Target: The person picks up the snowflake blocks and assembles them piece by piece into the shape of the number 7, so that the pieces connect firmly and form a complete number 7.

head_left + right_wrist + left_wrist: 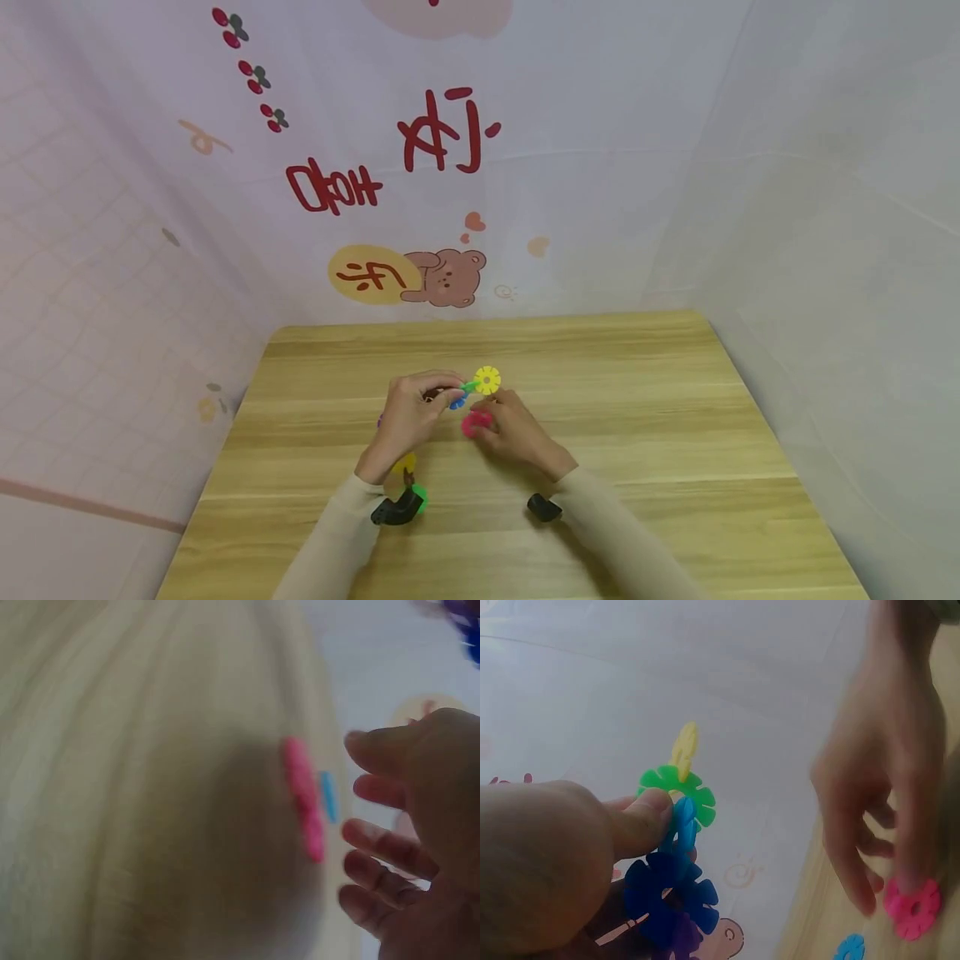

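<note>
My left hand [411,417] pinches a chain of notched plastic flower discs between thumb and fingers. The chain runs from a yellow disc [494,381] at its tip through a green disc [656,778], a light blue disc [687,831] and a dark blue disc [645,889] to a purple disc [684,941], partly hidden low in the left wrist view. Close over a pink disc [304,799] on the table is my right hand [517,429], its fingers apart and loosely bent, with a gap between fingertips and disc in the right wrist view.
Beside the pink disc lies a small blue disc [850,948]. A yellow disc [405,464] and a green disc [421,497] show near my left forearm on the wooden table [660,417]. Behind the table hangs a printed white cloth [600,208].
</note>
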